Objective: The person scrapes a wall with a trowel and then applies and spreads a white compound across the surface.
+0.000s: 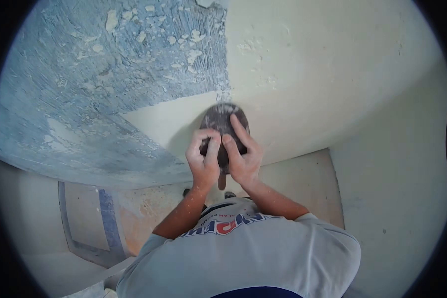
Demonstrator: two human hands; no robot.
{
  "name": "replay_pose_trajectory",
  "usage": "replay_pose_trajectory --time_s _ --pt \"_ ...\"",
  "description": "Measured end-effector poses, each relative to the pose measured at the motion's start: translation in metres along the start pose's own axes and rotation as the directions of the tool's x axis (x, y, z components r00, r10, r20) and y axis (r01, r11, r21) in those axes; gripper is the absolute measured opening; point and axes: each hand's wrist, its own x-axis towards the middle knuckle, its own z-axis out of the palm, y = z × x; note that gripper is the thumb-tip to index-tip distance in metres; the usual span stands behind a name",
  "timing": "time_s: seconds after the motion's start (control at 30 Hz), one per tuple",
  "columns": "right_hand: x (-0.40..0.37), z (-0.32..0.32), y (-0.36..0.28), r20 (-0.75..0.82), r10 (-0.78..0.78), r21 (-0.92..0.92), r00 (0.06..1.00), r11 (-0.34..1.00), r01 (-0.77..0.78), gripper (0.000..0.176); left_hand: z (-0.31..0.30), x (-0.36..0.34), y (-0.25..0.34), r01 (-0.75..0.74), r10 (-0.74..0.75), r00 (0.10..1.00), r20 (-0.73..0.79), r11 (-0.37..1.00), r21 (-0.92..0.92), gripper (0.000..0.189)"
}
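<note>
From where I stand, both hands are busy with one thing: a dark oval hand tool (216,119), a plasterer's float or a broad scraper, I can't settle which. It's held up at the wall (288,114), near where the smooth cream coating (333,49) meets a rough blue patch (109,59), right at the inner end of a pale strip (169,111) that runs out into the blue. The left hand (203,153) is curled firmly round one side, and the right hand (247,154) grips the other, index finger laid up along the face; the thumbs come close together over the middle. A brown stub (222,182) pokes out below, likely the handle.

I'd call this the smoothing or rubbing step, though the working side is hidden and I can't swear that it touches. A stroke from here would call for even pressure from both hands and a flat face, so that no edge digs into the pale strip
</note>
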Motion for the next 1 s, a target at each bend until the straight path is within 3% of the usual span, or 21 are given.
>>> replay_pose_trajectory --time_s 0.1,0.2,0.27,0.37,0.47,0.6,0.7,0.87,1.0 --pt "-0.004 0.001 0.011 -0.017 -0.04 0.006 0.999 0.999 0.04 0.04 0.0 0.0 -0.005 0.005 -0.005 1.0 -0.016 1.0 0.001 0.006" --pt "0.014 0.002 -0.017 -0.001 0.056 0.087 0.998 0.995 -0.056 0.04 0.002 0.01 0.008 -0.02 0.019 1.0 -0.021 0.999 -0.04 0.005" --pt "0.012 0.004 -0.009 -0.007 0.042 0.079 0.999 0.996 -0.041 0.04 0.001 0.015 0.009 -0.018 0.017 1.0 -0.023 0.999 -0.051 0.005" --pt "-0.004 0.004 0.013 -0.028 -0.076 -0.083 0.997 0.994 0.074 0.04 -0.003 -0.003 -0.01 0.054 -0.055 0.998 -0.022 0.998 -0.021 0.006" --pt "0.009 0.004 0.001 -0.028 -0.113 -0.046 0.993 0.993 0.112 0.039 0.0 0.01 0.004 -0.02 0.02 1.0 -0.021 1.0 -0.023 0.007" --pt "0.02 0.008 -0.015 -0.032 -0.006 0.032 0.999 0.999 0.007 0.04 0.0 0.02 0.013 -0.037 0.037 0.999 -0.013 0.999 -0.032 0.007" --pt "-0.002 0.006 0.011 -0.048 -0.096 -0.087 0.994 0.992 0.092 0.04 -0.003 0.002 -0.008 0.015 -0.015 1.0 -0.006 0.998 -0.066 0.007" --pt "0.02 0.006 -0.018 -0.017 -0.05 0.013 0.999 0.999 0.051 0.04 0.001 0.02 0.015 -0.003 0.001 1.0 -0.029 0.997 -0.071 0.006" --pt "0.006 0.008 -0.003 -0.028 -0.031 -0.048 0.999 0.998 0.029 0.04 -0.003 0.01 0.001 -0.008 0.007 1.0 -0.015 0.998 -0.064 0.006"
